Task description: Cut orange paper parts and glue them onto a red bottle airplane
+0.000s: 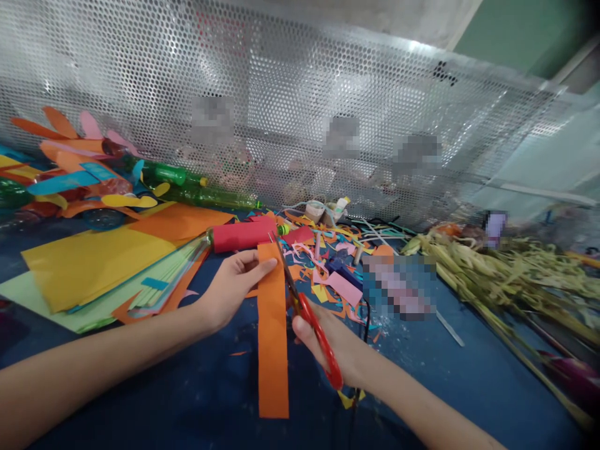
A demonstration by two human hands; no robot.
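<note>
My left hand pinches the top of a long orange paper strip that lies lengthwise on the blue table. My right hand grips red-handled scissors, whose blades point up along the strip's right edge near its top. A bottle wrapped in red paper lies just beyond my left hand.
Sheets of yellow, pale green and orange paper are stacked at left. Green plastic bottles and paper cut-out shapes lie at the far left. Coloured paper scraps litter the middle; dried husks spread at right. A perforated metal screen stands behind.
</note>
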